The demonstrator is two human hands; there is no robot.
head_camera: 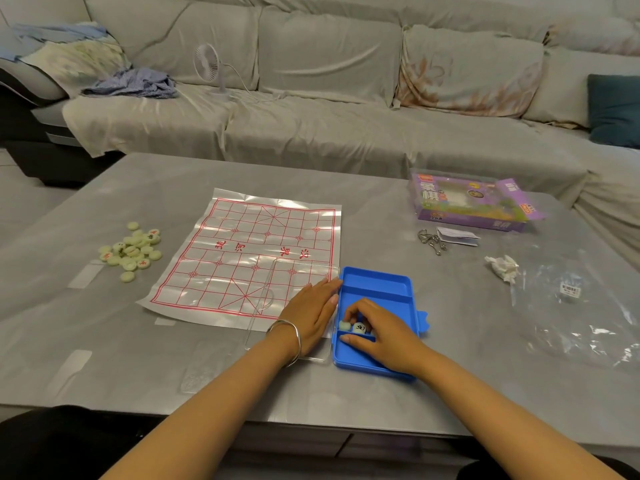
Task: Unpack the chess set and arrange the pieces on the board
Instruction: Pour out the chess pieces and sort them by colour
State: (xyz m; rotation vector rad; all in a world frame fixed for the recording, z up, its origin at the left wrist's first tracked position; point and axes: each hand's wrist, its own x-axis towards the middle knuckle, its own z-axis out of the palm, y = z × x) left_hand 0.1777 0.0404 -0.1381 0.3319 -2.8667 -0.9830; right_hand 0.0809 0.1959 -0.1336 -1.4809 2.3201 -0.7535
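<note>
Blue tray (377, 287) mid slot: few pcs (359, 328), R hand (384, 332) curled round.

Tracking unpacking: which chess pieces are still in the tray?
The few pieces under the right hand, in the blue tray; the others lie heaped left of the board.

One red-lined board (242, 258) lies at centre frame, with one blue tray (377, 285) and one clear lid (294, 271) at its lower right. Two pieces (359, 328) show in the tray. The heap (133, 251) at left is too piled to count. One purple box (474, 206) sits upper right.
</note>
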